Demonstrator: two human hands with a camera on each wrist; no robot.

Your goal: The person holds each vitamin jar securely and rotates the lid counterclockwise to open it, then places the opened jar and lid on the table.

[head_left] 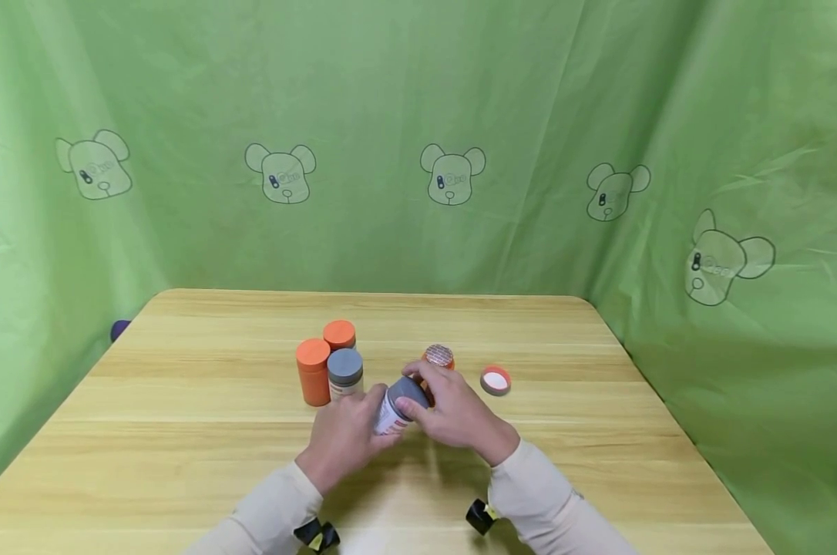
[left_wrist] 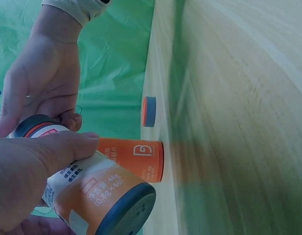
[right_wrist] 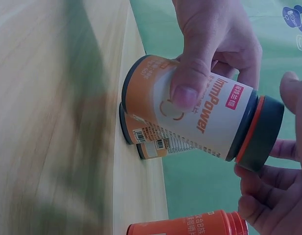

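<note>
My left hand [head_left: 344, 435] grips a white and orange supplement bottle [right_wrist: 205, 112] round its body, tilted above the table with its cap end toward the right. On its dark grey cap [right_wrist: 261, 134] my right hand [head_left: 460, 410] has its thumb and fingers. An orange ring shows between cap and body in the right wrist view. Just behind the right hand stands an orange bottle [left_wrist: 131, 157] without a cap, silvery foil seal [head_left: 438, 354] over its mouth. Right of it, a loose cap [head_left: 495, 381] lies with its white inside up.
Left of my hands, a grey-capped bottle [head_left: 345, 368] and two orange-capped bottles, one in front [head_left: 314, 374] and one behind [head_left: 340, 334], stand close together on the wooden table [head_left: 203, 432]. Green curtains [head_left: 363, 92] with bear-head outlines hang round the table.
</note>
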